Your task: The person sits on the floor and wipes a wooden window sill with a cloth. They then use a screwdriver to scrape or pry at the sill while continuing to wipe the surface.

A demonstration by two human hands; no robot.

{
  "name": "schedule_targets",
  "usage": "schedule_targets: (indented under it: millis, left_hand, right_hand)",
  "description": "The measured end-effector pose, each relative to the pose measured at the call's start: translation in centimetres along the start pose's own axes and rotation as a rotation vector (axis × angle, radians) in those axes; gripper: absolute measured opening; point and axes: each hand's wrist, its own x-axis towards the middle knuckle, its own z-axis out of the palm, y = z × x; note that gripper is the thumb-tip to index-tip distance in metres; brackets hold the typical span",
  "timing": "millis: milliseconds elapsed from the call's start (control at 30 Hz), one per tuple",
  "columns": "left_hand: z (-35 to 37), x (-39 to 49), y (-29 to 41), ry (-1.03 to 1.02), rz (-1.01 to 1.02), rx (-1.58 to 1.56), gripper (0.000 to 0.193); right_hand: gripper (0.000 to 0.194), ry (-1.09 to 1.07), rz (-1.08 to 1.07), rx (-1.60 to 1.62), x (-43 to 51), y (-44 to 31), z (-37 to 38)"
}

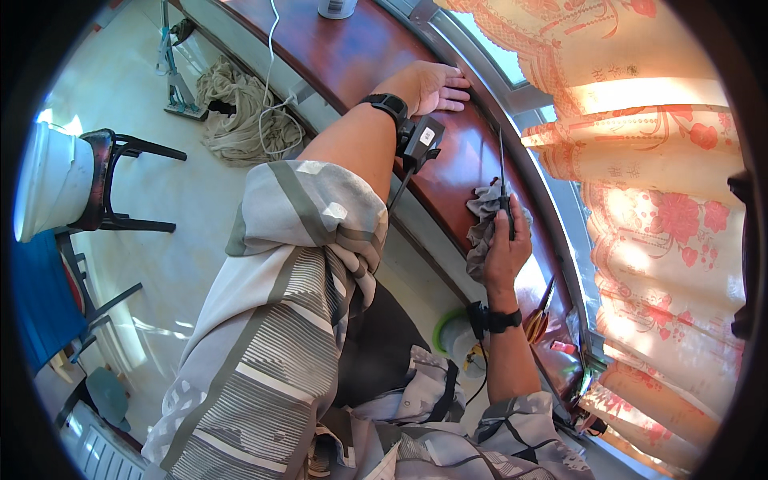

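My left hand (441, 90) is spread over the reddish-brown wooden sill (342, 51), its fingertips close to the window frame. It grasps nothing, and a strapped-on black device sits at that wrist. Nearer my body, my right hand (509, 249) is closed on the black handle of a thin-shafted screwdriver (503, 159), whose shaft points away along the window frame. A crumpled grey cloth (480, 231) lies on the sill beside and partly beneath my right hand. Whether the screwdriver's tip touches the frame, I cannot tell.
A tool with red-and-yellow handles (536, 326) and a red item (563, 347) lie near my right wrist. Patterned curtains (666, 222) hang at right. Leftward are a white cord (270, 66), bundled fabric (231, 129), a mop (180, 99) and a stool (108, 174). A green-rimmed bucket (445, 330) stands below.
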Motion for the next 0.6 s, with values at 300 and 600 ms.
schedule_targets:
  millis: [300,600]
  left_hand:
    - [-0.4,0.3,0.1,-0.033,0.001,0.045,0.056]
    - [0.1,-0.4,0.3,-0.025,0.009,0.057,0.054]
  right_hand:
    - [0.043,0.045,-0.132,-0.03,-0.2,-1.1,0.5]
    - [0.044,0.019,-0.072,-0.012,0.0,-1.7,1.1]
